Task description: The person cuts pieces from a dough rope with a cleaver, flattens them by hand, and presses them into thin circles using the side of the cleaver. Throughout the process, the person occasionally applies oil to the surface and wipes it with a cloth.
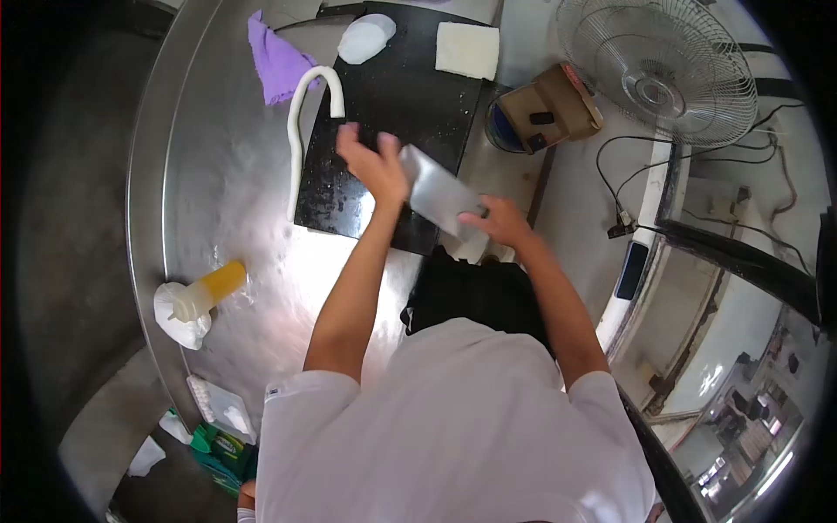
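My right hand (499, 220) is closed around the handle end of a cleaver (436, 190) with a wide rectangular metal blade; the handle itself is mostly hidden. Close to the blade's left edge, my left hand (375, 166) is raised over the black board (397, 83) with its fingers apart, holding nothing that shows. A long white rope of what looks like dough (296, 144) lies left of that hand. Its hooked upper end rests on the board's edge, and its tail runs down along the steel. On the board's far side sits a white lump (366, 39).
A folded cream cloth (467, 50) lies at the board's far right corner, a purple cloth (277, 65) at far left. An open cardboard box (558, 105) and a wire fan (658, 78) stand right. A squeeze bottle of yellow liquid (209, 290) lies on the steel counter (235, 174).
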Tool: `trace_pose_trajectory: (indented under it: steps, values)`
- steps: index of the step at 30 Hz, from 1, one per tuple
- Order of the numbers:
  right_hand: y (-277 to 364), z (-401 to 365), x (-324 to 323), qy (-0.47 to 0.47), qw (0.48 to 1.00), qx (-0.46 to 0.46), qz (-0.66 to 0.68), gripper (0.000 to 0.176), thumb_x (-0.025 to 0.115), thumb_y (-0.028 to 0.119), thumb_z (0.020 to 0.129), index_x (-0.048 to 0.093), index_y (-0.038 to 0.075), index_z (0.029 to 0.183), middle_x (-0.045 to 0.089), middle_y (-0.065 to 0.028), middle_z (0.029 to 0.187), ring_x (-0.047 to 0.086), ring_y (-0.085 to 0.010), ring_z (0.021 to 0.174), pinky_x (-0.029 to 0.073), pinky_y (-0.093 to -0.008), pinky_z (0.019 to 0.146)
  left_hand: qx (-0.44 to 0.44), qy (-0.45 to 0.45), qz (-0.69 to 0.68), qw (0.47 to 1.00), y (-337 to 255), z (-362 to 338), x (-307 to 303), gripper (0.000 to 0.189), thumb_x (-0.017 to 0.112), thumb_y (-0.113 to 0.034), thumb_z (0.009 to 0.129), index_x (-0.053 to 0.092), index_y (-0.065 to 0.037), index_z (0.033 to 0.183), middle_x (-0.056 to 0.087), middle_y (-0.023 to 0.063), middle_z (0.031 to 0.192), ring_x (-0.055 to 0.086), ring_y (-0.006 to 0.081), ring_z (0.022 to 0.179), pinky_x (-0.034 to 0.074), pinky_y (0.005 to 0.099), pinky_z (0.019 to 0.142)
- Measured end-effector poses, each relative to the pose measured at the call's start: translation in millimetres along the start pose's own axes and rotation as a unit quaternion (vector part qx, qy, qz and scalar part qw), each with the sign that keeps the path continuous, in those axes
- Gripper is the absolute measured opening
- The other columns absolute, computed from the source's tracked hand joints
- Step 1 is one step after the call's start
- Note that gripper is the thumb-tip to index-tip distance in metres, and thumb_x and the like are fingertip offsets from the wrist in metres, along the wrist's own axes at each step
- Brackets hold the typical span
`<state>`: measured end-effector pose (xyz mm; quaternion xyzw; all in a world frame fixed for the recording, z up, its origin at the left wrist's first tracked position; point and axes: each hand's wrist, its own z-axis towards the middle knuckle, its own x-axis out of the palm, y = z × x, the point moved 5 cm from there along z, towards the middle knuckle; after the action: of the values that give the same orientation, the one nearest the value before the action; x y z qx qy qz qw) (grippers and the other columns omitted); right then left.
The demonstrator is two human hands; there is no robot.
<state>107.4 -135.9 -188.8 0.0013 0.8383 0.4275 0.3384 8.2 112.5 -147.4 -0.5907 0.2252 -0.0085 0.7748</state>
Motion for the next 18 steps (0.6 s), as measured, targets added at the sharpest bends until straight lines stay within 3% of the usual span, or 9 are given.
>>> trace_pose_trajectory:
  steps: [1,2,3,4,6,8,12,17,18]
  values:
    - [7.5,10.9,9.1,0.038,0.999,-0.029,-0.024,0.061,0.073,0.060,0.083,0.070,0.001,0.098,0.070,-0.0239,0.093,0.067,-0.0429,0.089,0.052,-0.0493,0.079,0.129,0.099,0.171,0.972,5.5,-23.5,12.2,0.087,0.065,-0.052,0.087,0.035,0.000,0.150,0.026,0.0262,0.159,0.022,0.0403,0.150,0.016,0.0630,0.117]
    - [14.1,16.4,18.7,0.078,0.994,-0.057,-0.048,0.061,0.073,0.060,0.081,0.071,0.002,0.099,0.071,-0.0236,0.094,0.068,-0.0430,0.091,0.052,-0.0500,0.081,0.147,0.208,0.311,0.916,8.4,-45.6,15.5,0.092,0.064,-0.058,0.085,0.032,-0.006,0.154,0.023,0.0230,0.162,0.018,0.0403,0.152,0.013,0.0680,0.116]
    - [20.8,19.4,22.5,0.080,0.994,-0.056,-0.042,0.061,0.073,0.060,0.081,0.071,0.002,0.099,0.071,-0.0236,0.094,0.068,-0.0430,0.091,0.052,-0.0500,0.081,0.160,0.310,0.441,0.827,14.1,-60.9,20.2,0.097,0.064,-0.063,0.083,0.029,-0.013,0.158,0.020,0.0199,0.165,0.015,0.0404,0.153,0.009,0.0729,0.114]
    - [29.2,25.7,19.4,0.065,0.992,-0.072,-0.087,0.058,0.080,0.054,0.077,0.068,0.001,0.098,0.071,-0.0231,0.092,0.068,-0.0434,0.089,0.053,-0.0480,0.079,0.161,0.310,0.443,0.826,13.6,-52.2,30.6,0.097,0.064,-0.063,0.083,0.029,-0.013,0.158,0.020,0.0199,0.165,0.015,0.0404,0.153,0.009,0.0729,0.114]
    - [30.1,20.7,25.5,0.069,0.987,-0.077,-0.121,0.058,0.086,0.047,0.072,0.066,-0.001,0.096,0.071,-0.0226,0.089,0.068,-0.0438,0.088,0.054,-0.0461,0.078,0.119,0.276,0.427,0.853,17.7,-48.6,29.4,0.100,0.062,-0.071,0.081,0.025,-0.024,0.161,0.016,0.0140,0.168,0.009,0.0411,0.154,0.007,0.0793,0.111]
    - [31.6,38.2,18.5,0.063,0.982,-0.073,-0.162,0.068,0.087,0.049,0.068,0.063,0.002,0.111,0.072,-0.0245,0.098,0.070,-0.0419,0.095,0.055,-0.0501,0.084,0.129,0.298,0.456,0.829,7.9,-32.6,39.7,0.100,0.062,-0.072,0.080,0.025,-0.025,0.161,0.016,0.0136,0.168,0.010,0.0421,0.154,0.009,0.0801,0.110]
    - [52.3,54.0,4.3,0.067,0.989,-0.025,-0.130,0.073,0.091,0.043,0.065,0.059,0.000,0.114,0.071,-0.0263,0.099,0.070,-0.0426,0.096,0.056,-0.0497,0.082,0.159,0.323,0.473,0.804,7.8,-4.8,57.4,0.101,0.063,-0.071,0.080,0.022,-0.030,0.162,0.013,0.0122,0.169,0.010,0.0427,0.154,0.010,0.0814,0.110]
    - [58.8,78.5,2.2,-0.002,0.993,-0.023,-0.116,0.073,0.091,0.044,0.064,0.059,-0.003,0.112,0.071,-0.0266,0.099,0.070,-0.0432,0.095,0.057,-0.0488,0.082,0.224,0.343,0.444,0.797,2.9,34.5,82.5,0.104,0.068,-0.069,0.077,0.023,-0.030,0.162,0.014,0.0131,0.169,0.011,0.0422,0.154,0.008,0.0785,0.113]
    - [53.3,70.3,5.6,0.037,0.997,-0.018,-0.068,0.077,0.092,0.046,0.063,0.059,-0.002,0.114,0.071,-0.0272,0.099,0.070,-0.0444,0.097,0.056,-0.0493,0.083,0.250,0.342,0.418,0.804,5.1,27.6,78.4,0.108,0.069,-0.072,0.074,0.024,-0.029,0.162,0.016,0.0163,0.168,0.011,0.0441,0.154,0.009,0.0774,0.113]
